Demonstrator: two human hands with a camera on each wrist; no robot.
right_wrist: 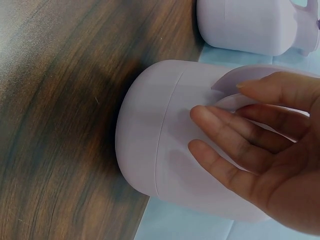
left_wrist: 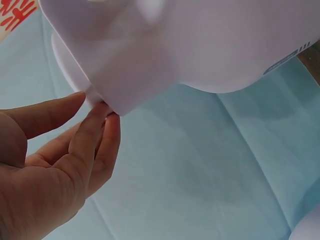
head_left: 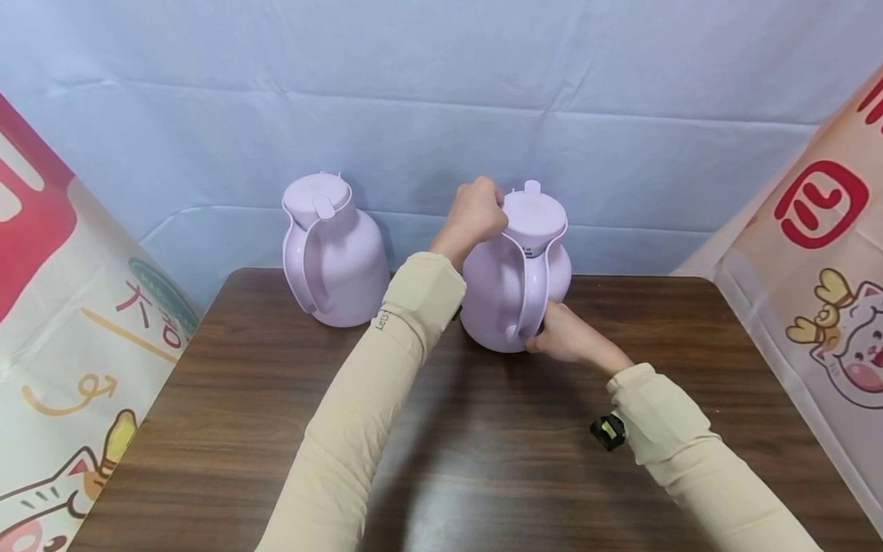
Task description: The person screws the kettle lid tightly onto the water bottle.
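Observation:
Two pale lilac vacuum jugs with lids and looped handles stand upright on the brown wooden table. My left hand point(head_left: 477, 208) is at the top of the right jug point(head_left: 491, 295). In the left wrist view, thumb and fingertips of this hand point(left_wrist: 65, 165) pinch the lid point(left_wrist: 70, 65) edge beside the spout. Low down, my right hand point(head_left: 569, 333) is by the bottom of the same jug's handle point(head_left: 533, 295). The right wrist view shows its fingers point(right_wrist: 220, 127) loosely extended near the body, the thumb beside the handle; firm contact is unclear. The left jug point(head_left: 348, 264) stands untouched.
The dark wood-grain table point(head_left: 483, 475) has its back edge close behind the jugs. A pale blue cloth point(head_left: 414, 107) hangs behind. Printed cartoon sheets point(head_left: 835, 307) flank both sides. A small black device point(head_left: 608, 432) is at the right wrist.

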